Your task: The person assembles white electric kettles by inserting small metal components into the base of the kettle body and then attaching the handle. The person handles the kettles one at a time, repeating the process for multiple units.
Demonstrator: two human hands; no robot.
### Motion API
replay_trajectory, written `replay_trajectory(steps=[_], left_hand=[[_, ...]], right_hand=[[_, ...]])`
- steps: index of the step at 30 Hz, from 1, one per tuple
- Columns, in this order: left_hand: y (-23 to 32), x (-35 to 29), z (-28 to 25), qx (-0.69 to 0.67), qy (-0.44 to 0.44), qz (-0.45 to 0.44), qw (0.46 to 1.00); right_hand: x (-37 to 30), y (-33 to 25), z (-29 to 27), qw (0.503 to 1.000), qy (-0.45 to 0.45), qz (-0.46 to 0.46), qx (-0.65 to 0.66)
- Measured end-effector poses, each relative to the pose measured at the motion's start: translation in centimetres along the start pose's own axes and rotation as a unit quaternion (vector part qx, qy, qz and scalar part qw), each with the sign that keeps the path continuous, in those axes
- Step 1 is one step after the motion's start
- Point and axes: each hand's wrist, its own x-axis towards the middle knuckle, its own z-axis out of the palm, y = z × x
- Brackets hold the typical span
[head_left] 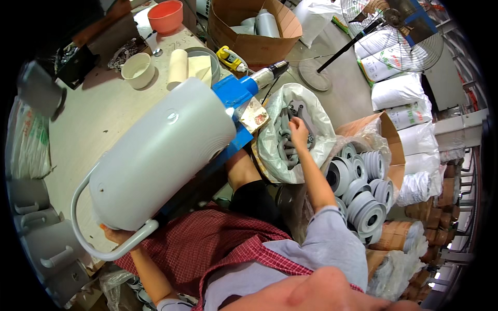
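Observation:
A large grey plastic canister (161, 150) lies slanted across the workbench, with a curved grey handle (83, 223) at its near left end. Under that end is my left hand (116, 236), closed on the canister's lower edge; some of its fingers are hidden behind it. My right hand (298, 133) reaches into a white sack (268, 116) to the right. Its fingers are bent against a grey plastic part with holes (303, 115), among several curved grey pieces (286, 147). Beyond the canister's far end sits a blue-taped fixture (233, 90) with a metal tip.
On the bench (78, 129) stand a red bowl (166, 16), a cream bowl (138, 70) and a pale roll (178, 67). Grey wheel-like parts (363, 207) fill a carton on the right. A fan (394, 20) stands behind. Similar grey canisters (52, 243) line the left.

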Motion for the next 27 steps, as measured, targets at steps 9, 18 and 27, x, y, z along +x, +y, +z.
replay_trajectory(steps=[9, 18, 27], left_hand=[[0.4, 0.2, -3.1, -0.062, 0.0, -0.001, 0.998], [1.4, 0.2, 1.6, -0.043, 0.04, 0.008, 0.998], [-2.8, 1.0, 0.6, -0.094, -0.005, 0.065, 0.993]], right_hand=[[5.0, 10.7, 4.9, 0.882, -0.078, 0.124, -0.448], [2.4, 7.1, -2.0, 0.974, -0.147, 0.008, -0.171], [-3.4, -25.6, -11.3, 0.93, -0.301, -0.209, -0.039]])
